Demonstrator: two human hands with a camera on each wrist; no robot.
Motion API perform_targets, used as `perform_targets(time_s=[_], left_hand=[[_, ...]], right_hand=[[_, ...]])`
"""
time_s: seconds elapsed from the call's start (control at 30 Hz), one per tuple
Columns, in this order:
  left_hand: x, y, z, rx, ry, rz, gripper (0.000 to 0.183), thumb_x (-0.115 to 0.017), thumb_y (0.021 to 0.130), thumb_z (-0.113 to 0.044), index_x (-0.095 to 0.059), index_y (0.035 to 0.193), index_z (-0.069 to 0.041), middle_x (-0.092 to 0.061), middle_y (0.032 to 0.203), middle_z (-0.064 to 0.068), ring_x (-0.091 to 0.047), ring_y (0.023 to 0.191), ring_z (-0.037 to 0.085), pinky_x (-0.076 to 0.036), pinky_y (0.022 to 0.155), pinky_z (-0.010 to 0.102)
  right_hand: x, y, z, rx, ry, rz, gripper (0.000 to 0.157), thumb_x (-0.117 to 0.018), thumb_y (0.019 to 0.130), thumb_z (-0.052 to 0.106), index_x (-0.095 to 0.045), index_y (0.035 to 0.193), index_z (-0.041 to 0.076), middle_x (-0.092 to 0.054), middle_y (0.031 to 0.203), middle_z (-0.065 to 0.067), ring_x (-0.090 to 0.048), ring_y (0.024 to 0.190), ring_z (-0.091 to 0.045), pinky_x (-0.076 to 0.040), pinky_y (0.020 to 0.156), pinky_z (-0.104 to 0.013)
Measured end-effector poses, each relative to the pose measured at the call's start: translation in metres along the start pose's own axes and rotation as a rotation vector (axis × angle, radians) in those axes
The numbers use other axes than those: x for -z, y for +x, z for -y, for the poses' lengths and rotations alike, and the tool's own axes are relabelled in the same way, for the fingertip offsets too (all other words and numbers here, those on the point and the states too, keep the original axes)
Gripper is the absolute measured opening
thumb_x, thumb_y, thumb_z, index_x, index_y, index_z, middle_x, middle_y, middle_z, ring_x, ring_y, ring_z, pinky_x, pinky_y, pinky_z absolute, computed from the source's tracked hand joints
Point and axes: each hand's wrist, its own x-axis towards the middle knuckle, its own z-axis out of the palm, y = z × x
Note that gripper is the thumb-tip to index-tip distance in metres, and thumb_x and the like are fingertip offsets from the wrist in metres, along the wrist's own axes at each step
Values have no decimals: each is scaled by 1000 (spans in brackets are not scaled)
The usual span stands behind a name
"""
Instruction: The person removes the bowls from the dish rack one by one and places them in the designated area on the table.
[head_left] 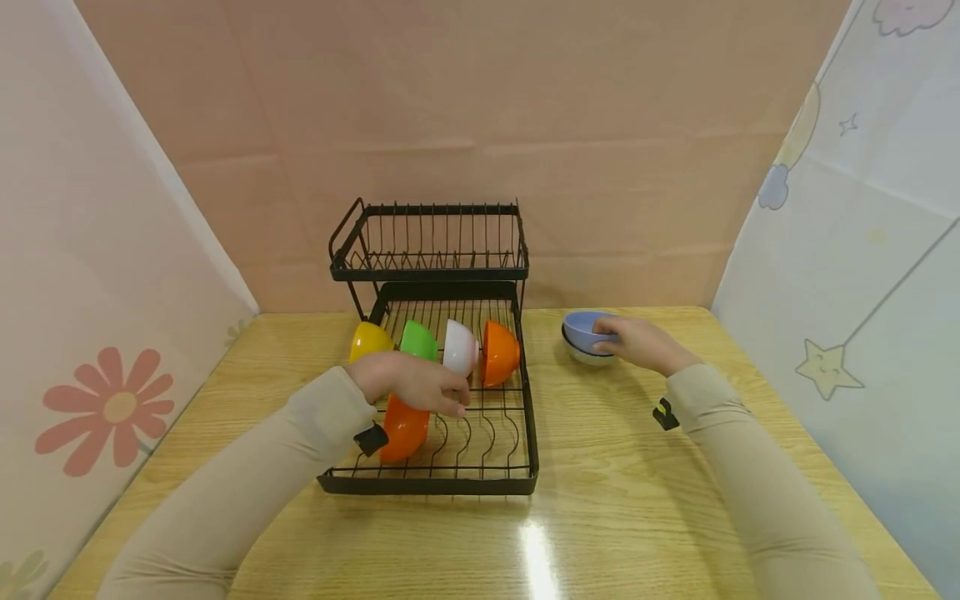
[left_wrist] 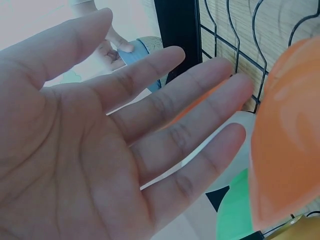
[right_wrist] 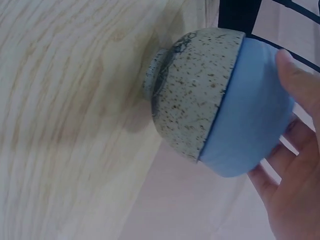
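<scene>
My right hand [head_left: 639, 343] pinches the rim of a blue bowl [head_left: 579, 323], thumb and fingers on its wall in the right wrist view. The blue bowl [right_wrist: 250, 110] sits inside a brown-speckled bowl [right_wrist: 192, 90], which stands on the table right of the dish rack. My left hand [head_left: 412, 381] hovers over the rack's lower tier, its fingers extended and apart, holding nothing in the left wrist view. Near it, an orange bowl [head_left: 403, 435] stands on edge at the front left. Behind are a yellow bowl [head_left: 371, 340], green bowl [head_left: 419, 340], white bowl [head_left: 459, 347] and second orange bowl [head_left: 500, 353].
The black two-tier dish rack [head_left: 427, 486] stands left of centre on the wooden table [head_left: 600, 500]. Its raised upper tier [head_left: 431, 274] is at the back. Wire slots run across the lower tier. Printed cloth walls enclose the table at both sides and the back.
</scene>
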Motion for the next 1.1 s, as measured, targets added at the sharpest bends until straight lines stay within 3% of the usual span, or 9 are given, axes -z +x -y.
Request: perform_targets(time_s=[0.33, 0.7, 0.93, 1.1], left_hand=[[1, -1, -1, 3, 3, -6, 39, -48, 102, -35, -51, 135, -16, -51, 139, 6, -46, 131, 24, -38, 109, 44], [0, 0, 0, -1, 2, -2, 39, -47, 102, -35, -50, 136, -16, -51, 139, 5, -46, 131, 23, -38, 109, 43], [0, 0, -1, -3, 1, -1, 40, -48, 102, -37, -50, 136, -15, -52, 138, 5, -47, 130, 23, -38, 108, 43], [0, -1, -2, -2, 0, -1, 39, -48, 102, -36, -51, 135, -16, -52, 136, 4, -47, 128, 23, -39, 108, 44]], right_hand=[[1, -5, 4, 7, -48, -62, 9, -63, 94, 16, -67, 102, 13, -70, 96, -2, -66, 86, -19, -53, 75, -42], [-7, -5, 2, 75, -127, -108, 4, -65, 93, 14, -66, 96, 12, -70, 93, -2, -66, 80, -19, -54, 70, -41], [-10, -8, 4, 71, -165, -94, 4, -64, 94, 15, -64, 97, 16, -68, 92, 3, -62, 75, -13, -51, 66, -35], [-12, -9, 5, 142, -217, -127, 7, -68, 91, 14, -64, 97, 15, -66, 89, 1, -63, 72, -16, -51, 63, -36]])
